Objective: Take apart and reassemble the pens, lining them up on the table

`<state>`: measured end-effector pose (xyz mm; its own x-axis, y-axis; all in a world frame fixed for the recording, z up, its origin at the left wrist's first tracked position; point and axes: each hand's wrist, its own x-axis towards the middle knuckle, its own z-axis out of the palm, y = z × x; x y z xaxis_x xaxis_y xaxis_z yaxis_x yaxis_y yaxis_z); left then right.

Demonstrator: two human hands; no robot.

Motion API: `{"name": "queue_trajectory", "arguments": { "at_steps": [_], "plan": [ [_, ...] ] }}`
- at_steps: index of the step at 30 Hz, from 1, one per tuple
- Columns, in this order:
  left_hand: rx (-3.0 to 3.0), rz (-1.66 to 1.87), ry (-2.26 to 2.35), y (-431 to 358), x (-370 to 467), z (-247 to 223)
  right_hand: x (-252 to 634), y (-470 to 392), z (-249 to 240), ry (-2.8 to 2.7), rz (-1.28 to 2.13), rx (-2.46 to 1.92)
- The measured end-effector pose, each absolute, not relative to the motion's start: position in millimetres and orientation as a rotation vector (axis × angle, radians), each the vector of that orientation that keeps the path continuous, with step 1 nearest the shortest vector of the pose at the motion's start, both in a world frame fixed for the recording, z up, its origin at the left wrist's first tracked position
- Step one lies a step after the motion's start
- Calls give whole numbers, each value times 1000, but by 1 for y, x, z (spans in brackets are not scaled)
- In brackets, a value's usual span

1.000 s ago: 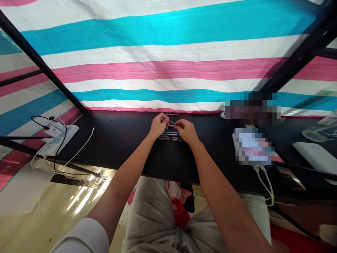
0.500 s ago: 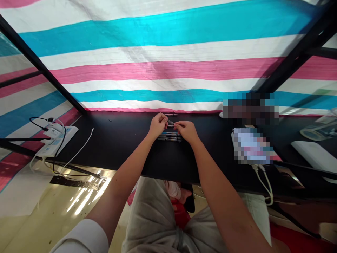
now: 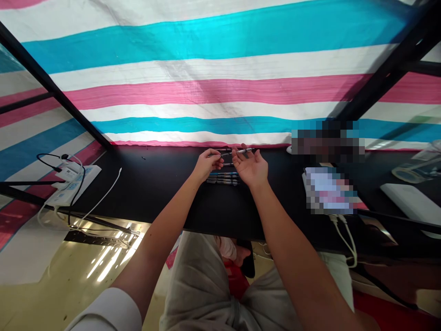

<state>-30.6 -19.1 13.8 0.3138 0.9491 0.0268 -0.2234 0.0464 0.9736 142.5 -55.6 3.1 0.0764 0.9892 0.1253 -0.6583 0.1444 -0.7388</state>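
Observation:
A slim pen (image 3: 244,151) is held up over the black table, slanting from my left hand toward my right. My left hand (image 3: 208,164) pinches its left end between thumb and fingers. My right hand (image 3: 251,166) is turned palm up with its fingers spread, and the pen's other end passes across its fingertips. Several pens (image 3: 222,181) lie side by side on the table just below the hands, some with blue parts. Another pen (image 3: 228,164) lies between the hands, partly hidden by them.
On the left, a white power strip (image 3: 74,184) with plugs and cables sits on the black table (image 3: 155,193). A blurred-out phone (image 3: 330,191) with white cables lies at right, near a white box (image 3: 409,202) and a clear container (image 3: 418,168). Striped sheeting hangs behind.
My right hand has opened from a pinch and turned palm up, fingers spread. The pen now shows stretched between the hands, and my left hand has shifted slightly.

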Motion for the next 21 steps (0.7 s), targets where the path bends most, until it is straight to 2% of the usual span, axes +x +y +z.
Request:
{"name": "queue_trajectory", "arguments": {
  "at_steps": [8, 21],
  "plan": [
    [933, 950, 783, -19, -29, 22, 136, -59, 2, -677, 1347, -623],
    [916, 925, 753, -17, -32, 19, 140, -53, -5, -752, 1264, -634]
  ]
}}
